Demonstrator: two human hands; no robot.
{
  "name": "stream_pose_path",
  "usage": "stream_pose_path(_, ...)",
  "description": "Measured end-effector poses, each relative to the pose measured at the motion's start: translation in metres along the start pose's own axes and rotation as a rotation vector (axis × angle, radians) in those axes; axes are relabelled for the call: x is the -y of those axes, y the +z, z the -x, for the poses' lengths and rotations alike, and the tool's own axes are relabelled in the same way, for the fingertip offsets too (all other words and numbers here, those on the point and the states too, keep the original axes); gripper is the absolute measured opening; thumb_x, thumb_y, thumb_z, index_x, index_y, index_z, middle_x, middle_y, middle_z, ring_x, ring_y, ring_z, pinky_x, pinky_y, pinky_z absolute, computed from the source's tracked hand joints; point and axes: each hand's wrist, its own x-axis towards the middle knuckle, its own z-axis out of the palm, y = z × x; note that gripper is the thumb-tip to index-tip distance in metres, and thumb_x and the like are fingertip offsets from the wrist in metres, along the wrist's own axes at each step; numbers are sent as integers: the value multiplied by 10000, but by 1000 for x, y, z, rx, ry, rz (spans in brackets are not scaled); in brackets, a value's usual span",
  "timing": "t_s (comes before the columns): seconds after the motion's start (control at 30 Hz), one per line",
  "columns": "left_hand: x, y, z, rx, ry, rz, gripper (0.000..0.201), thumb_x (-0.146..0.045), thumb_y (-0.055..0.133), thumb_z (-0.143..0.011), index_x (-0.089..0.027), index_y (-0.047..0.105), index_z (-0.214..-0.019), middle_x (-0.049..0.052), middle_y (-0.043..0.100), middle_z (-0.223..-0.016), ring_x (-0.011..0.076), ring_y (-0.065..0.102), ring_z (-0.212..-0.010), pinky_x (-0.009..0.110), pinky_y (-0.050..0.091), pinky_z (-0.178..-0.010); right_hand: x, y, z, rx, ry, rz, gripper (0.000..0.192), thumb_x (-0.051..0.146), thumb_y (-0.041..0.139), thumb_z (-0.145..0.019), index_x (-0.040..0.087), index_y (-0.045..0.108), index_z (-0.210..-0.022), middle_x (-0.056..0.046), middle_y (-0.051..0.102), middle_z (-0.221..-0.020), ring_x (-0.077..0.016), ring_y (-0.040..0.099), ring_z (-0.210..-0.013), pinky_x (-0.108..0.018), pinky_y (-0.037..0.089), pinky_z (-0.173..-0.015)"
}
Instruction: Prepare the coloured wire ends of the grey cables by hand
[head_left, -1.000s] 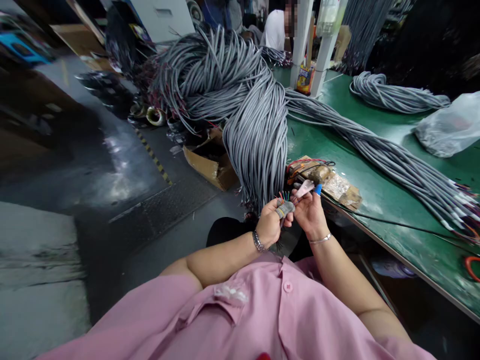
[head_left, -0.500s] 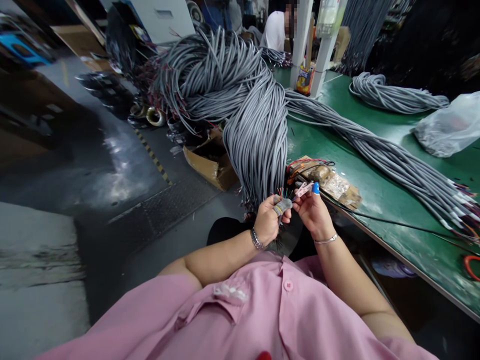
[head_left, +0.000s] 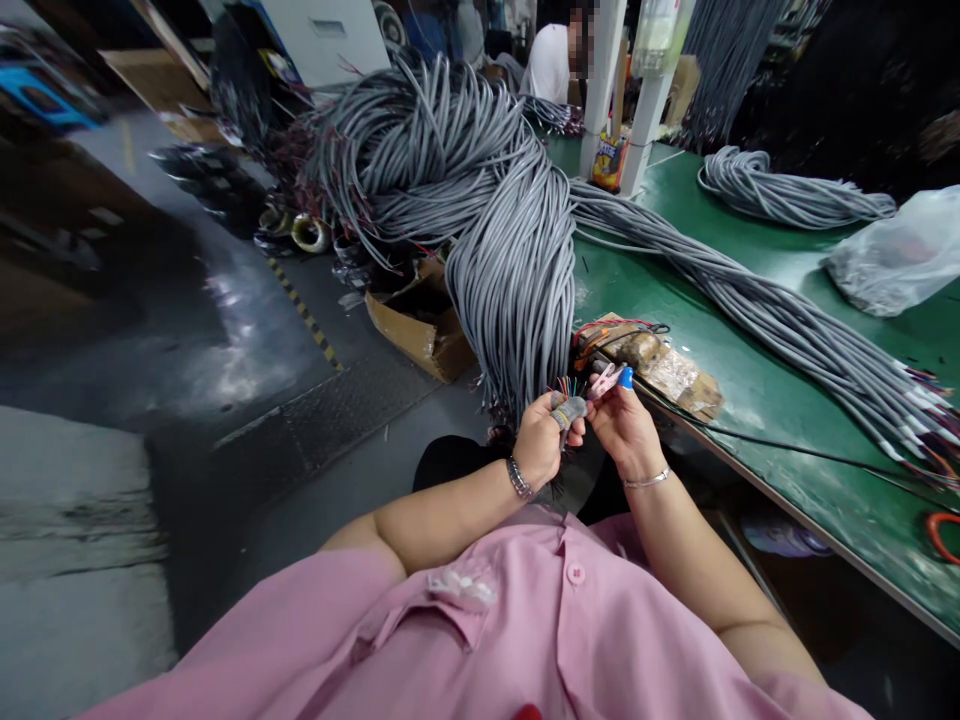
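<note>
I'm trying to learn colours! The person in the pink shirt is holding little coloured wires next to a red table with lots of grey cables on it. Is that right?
Almost. The table is green, not red, as the head view shows. The rest holds: the left hand and right hand hold little coloured wires, and grey cables lie across the table.

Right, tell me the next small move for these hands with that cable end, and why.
Probably bring the right hand in to pinch one coloured wire. The left hand grips the grey cable end with its coloured wires fanned upward, and the right fingertips sit just beside them, not clearly on any single wire.
</note>
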Motion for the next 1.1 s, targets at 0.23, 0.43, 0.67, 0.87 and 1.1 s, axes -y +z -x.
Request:
stream_pose_path(0.23,-3,2,0,-4,2,34,241,-367,688,-717,-159,572,-750,-15,597,-563,74,497,-429,184,372,-396,0,0,0,14,-7,11,166,372,644,-843,212,685,-860,5,733,-853,-94,628,-669,-216,524,-614)
stream_pose_path(0.43,1,1,-3,-6,-7,14,241,-369,681,-709,-162,562,-743,-15,593,-557,74,492,-416,185,363,-391,-1,0,0,5,-19,31,181,393,684,-807,218,682,-850,9,728,-845,-102,621,-666,-223,520,-607)
stream_pose_path(0.67,0,1,3,0,35,-8,237,-379,669,-728,-168,563,-747,-16,599,-571,77,498,-429,193,373,-403,-1,1,3,21,1,18,263,493,656,-806,231,661,-819,14,712,-838,-103,610,-652,-234,515,-617)
stream_pose_path(0.87,-3,-2,8,-7,84,-13,246,-385,676,-732,-172,553,-742,-22,597,-571,76,501,-440,191,375,-408,6,3,5,26,55,72,360,582,594,-812,228,651,-836,-2,705,-845,-119,621,-655,-252,517,-607)
stream_pose_path(1.1,-12,-2,6,-7,192,-158,268,-400,684,-762,-176,541,-725,-32,584,-557,83,517,-448,205,420,-442,4,5,8,-6,-87,194,263,456,679,-795,196,673,-828,24,653,-720,-84,552,-598,-203,483,-565)
